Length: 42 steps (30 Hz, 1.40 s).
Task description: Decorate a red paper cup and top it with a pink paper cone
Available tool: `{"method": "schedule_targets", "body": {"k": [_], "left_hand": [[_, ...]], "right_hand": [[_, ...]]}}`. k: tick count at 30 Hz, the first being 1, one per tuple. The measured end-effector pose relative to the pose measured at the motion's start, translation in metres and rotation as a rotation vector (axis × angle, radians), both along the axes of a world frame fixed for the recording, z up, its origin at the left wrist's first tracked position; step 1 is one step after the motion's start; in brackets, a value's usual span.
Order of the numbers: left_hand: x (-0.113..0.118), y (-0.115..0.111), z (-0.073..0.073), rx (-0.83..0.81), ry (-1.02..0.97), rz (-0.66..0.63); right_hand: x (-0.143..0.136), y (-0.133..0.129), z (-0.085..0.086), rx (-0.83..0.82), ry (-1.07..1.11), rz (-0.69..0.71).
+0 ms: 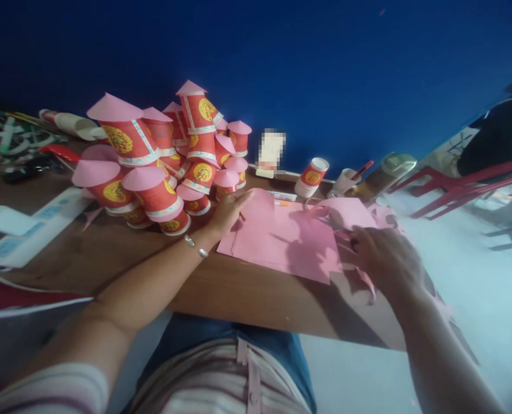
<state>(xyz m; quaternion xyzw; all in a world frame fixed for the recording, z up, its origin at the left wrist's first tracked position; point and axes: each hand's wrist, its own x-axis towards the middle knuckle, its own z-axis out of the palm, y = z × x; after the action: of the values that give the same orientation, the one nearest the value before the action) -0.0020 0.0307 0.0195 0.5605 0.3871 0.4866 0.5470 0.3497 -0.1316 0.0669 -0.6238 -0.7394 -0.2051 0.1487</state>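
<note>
My left hand (pixel 230 214) is closed on the left edge of a rounded pink paper piece (pixel 262 208), held just above the pink sheets (pixel 277 244) on the table. To the right, my right hand (pixel 379 256) is over curled pink paper scraps (pixel 363 283); its fingers are bent and blurred, and whether they grip a scrap is hidden. Red paper cups with pink cone tops (pixel 129 138) stand in stacks left of the sheets.
At the table's back are a red-banded cup (pixel 314 172), a white cup with a red-handled item (pixel 346 181) and a bottle (pixel 388 172). A white power strip (pixel 35 224) lies left. A red chair (pixel 437 187) stands right, near a partly visible person.
</note>
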Motion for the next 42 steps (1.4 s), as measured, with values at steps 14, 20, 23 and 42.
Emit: {"method": "schedule_targets", "body": {"k": [14,20,23,42], "left_hand": [[0.001,-0.01,0.001,0.663,0.166,0.067],[-0.002,-0.01,-0.009,1.074,0.341,-0.047],[0.001,-0.008,-0.016,1.025,0.371,-0.046],[0.009,-0.018,-0.004,0.044,0.119,-0.345]], "right_hand": [[-0.135,0.06,-0.038,-0.467,1.837,0.182],[-0.155,0.082,-0.059,-0.436,1.986,0.182],[-0.149,0.082,-0.061,-0.354,1.964,0.181],[-0.145,0.078,-0.059,-0.311,1.766,0.244]]}}
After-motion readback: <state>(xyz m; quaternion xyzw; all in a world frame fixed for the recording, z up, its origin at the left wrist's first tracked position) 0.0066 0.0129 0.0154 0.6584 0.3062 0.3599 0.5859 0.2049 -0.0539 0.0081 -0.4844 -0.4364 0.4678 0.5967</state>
